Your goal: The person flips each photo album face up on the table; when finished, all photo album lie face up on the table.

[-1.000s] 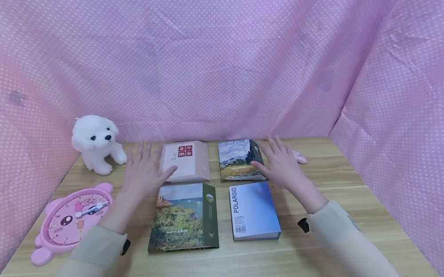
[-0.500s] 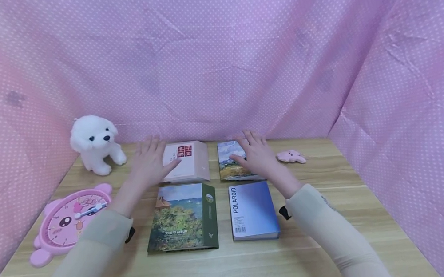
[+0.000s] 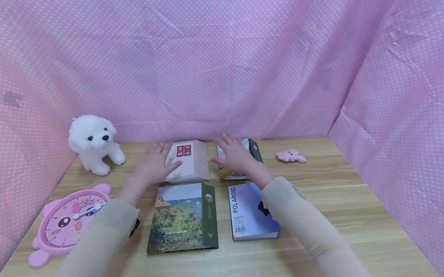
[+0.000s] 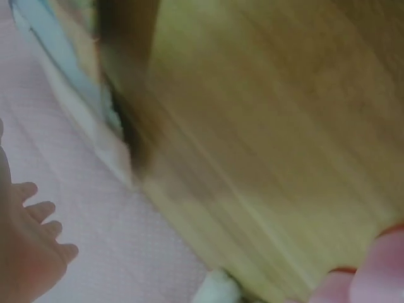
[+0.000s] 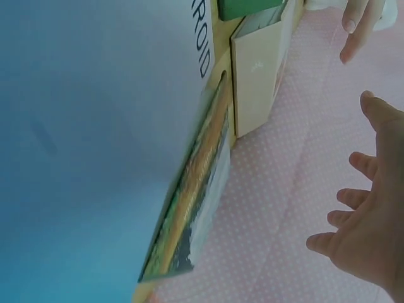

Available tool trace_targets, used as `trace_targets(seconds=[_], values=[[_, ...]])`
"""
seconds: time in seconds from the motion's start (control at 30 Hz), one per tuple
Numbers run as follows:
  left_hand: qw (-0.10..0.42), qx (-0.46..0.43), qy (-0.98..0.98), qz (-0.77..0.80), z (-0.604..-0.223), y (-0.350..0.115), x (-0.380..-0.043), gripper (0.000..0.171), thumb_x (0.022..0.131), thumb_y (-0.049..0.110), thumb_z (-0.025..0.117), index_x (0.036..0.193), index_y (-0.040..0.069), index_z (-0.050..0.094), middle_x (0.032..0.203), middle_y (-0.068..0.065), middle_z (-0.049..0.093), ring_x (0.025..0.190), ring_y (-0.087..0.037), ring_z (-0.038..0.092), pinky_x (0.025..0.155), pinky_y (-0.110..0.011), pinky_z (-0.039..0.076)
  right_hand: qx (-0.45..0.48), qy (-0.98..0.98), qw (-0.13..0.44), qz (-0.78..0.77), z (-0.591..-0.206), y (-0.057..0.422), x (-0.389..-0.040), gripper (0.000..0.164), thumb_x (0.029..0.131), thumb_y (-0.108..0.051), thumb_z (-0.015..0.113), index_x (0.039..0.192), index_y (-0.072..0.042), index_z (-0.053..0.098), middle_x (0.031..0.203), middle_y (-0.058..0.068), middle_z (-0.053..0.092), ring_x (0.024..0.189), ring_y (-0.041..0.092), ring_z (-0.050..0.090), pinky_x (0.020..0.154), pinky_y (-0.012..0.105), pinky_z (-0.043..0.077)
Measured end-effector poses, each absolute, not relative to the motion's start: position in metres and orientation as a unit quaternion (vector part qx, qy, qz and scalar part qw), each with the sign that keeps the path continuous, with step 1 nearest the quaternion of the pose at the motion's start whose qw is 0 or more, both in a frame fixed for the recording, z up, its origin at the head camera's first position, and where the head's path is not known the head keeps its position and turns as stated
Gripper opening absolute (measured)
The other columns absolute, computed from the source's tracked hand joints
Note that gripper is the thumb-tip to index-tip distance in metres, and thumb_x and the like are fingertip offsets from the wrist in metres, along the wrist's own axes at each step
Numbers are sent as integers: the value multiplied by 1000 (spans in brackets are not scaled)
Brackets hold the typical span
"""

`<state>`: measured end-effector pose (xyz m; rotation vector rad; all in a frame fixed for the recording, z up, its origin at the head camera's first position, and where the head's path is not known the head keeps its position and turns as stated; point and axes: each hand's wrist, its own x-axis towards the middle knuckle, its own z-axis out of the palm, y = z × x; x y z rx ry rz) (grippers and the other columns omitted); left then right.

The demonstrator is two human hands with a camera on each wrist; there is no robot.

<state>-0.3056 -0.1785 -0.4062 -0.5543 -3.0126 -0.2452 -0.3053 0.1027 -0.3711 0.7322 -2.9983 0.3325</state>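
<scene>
In the head view, four-cornered on the table lie several photo albums. My left hand (image 3: 154,165), fingers spread, overlaps the left side of the cream album with red characters (image 3: 193,170). Over the landscape-painting album (image 3: 256,151) my right hand (image 3: 237,157) is held, fingers also spread and holding nothing. The right wrist view shows that hand (image 5: 369,221) raised off the albums. Nearer the front are the garden-picture album (image 3: 179,218) and the blue Polaroid album (image 3: 248,220), the latter partly covered by my right sleeve.
A white plush dog (image 3: 93,142) sits at the back left, with a pink cartoon clock (image 3: 64,229) in front of it. A small pink plush (image 3: 291,155) lies at the right. Pink dotted cloth (image 3: 215,68) encloses the wooden table (image 3: 227,272) at back and sides.
Both hands have moved inward, the right one farther, from the right edge of the landscape-painting album across it. The small pink plush has come into full view. The albums have stayed in place.
</scene>
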Motion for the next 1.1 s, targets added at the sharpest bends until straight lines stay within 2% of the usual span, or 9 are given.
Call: trace_targets(seconds=[0.13, 0.33, 0.47, 0.63, 0.77, 0.93, 1.1], values=[[25, -208, -974, -88, -416, -178, -311, 84, 94, 58, 41, 149, -1, 18, 154, -24, 12, 142, -41, 8, 115, -57, 8, 248, -958, -2, 143, -382, 94, -312, 72, 92, -51, 54, 150, -20, 26, 158, 10, 10, 145, 31, 8, 117, 48, 14], [-2, -251, -962, -108, -432, -176, -318, 82, 93, 58, 45, 148, 0, 25, 154, -23, 18, 142, -42, 12, 114, -57, 12, 258, -945, -76, 185, -403, 86, -321, 72, 91, -46, 58, 150, -21, 25, 158, 10, 12, 143, 31, 20, 113, 48, 25], [-41, -250, -957, -143, -440, -175, -319, 88, 88, 65, 47, 149, 7, 25, 156, -18, 16, 143, -39, 11, 114, -57, 13, 284, -939, -103, 165, -411, 80, -324, 75, 89, -44, 62, 150, -15, 27, 157, 14, 16, 141, 32, 24, 114, 46, 25], [-58, -250, -953, -163, -442, -175, -319, 95, 81, 71, 52, 150, 10, 26, 156, -16, 16, 143, -38, 13, 113, -57, 16, 290, -939, -122, 141, -415, 73, -326, 74, 89, -44, 62, 149, -17, 29, 157, 11, 17, 142, 28, 24, 116, 41, 23], [-48, -262, -951, -159, -442, -175, -320, 91, 81, 61, 61, 148, 7, 30, 155, -19, 20, 141, -40, 18, 113, -56, 19, 283, -939, -139, 137, -417, 70, -327, 74, 88, -47, 62, 148, -19, 31, 156, 9, 22, 139, 25, 30, 115, 40, 27], [-34, -275, -947, -164, -440, -173, -322, 82, 79, 41, 69, 143, 2, 37, 150, -23, 29, 137, -43, 27, 112, -55, 24, 264, -938, -156, 158, -418, 69, -327, 74, 86, -45, 66, 148, -20, 32, 148, 6, 38, 129, 21, 45, 109, 37, 37], [-42, -265, -948, -173, -438, -172, -322, 81, 76, 38, 71, 142, 2, 40, 148, -24, 33, 136, -43, 30, 111, -54, 25, 257, -937, -167, 168, -420, 68, -327, 75, 85, -42, 68, 148, -22, 32, 139, 6, 46, 121, 20, 50, 106, 37, 40]])
